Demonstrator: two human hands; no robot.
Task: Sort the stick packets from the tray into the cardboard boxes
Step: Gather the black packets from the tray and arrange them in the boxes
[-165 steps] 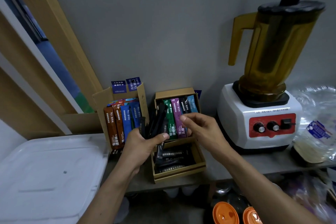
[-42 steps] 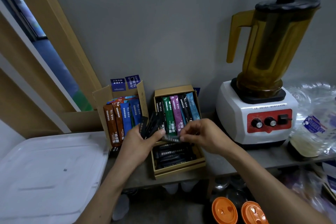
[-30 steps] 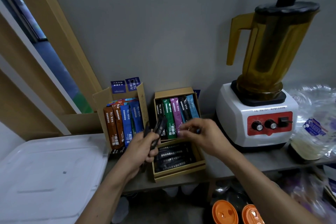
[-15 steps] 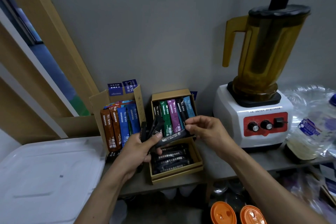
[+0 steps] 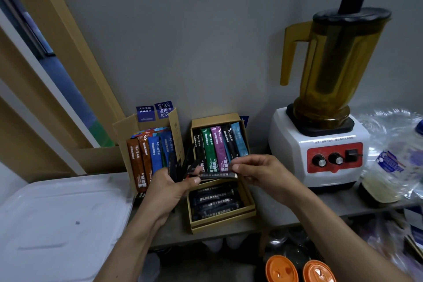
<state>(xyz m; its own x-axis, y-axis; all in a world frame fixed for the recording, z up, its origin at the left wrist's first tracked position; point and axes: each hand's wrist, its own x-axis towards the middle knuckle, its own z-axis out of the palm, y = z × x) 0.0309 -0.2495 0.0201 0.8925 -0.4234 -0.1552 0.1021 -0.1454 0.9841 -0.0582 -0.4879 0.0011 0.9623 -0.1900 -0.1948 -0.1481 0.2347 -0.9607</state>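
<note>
My left hand (image 5: pixel 166 190) grips a fanned bunch of black stick packets (image 5: pixel 180 163). My right hand (image 5: pixel 261 173) pinches the right end of one black packet (image 5: pixel 217 175) held level above the open front section of the right cardboard box (image 5: pixel 223 224), where several black packets lie flat. That box's back section holds upright black, green, purple and blue packets (image 5: pixel 216 147). The left cardboard box (image 5: pixel 123 135) holds upright brown and blue packets (image 5: pixel 148 158). The white tray (image 5: pixel 59 220) lies at the lower left.
A blender (image 5: pixel 320 121) with an amber jug stands right of the boxes on the grey shelf (image 5: pixel 272 208). Crinkled plastic bags (image 5: pixel 393 155) fill the far right. Two orange lids (image 5: pixel 299 269) sit below the shelf. A wooden frame (image 5: pixel 57 57) runs up the left.
My right hand has drawn one black packet out of the bunch and turned it level over the box's front section. The view has shifted slightly.
</note>
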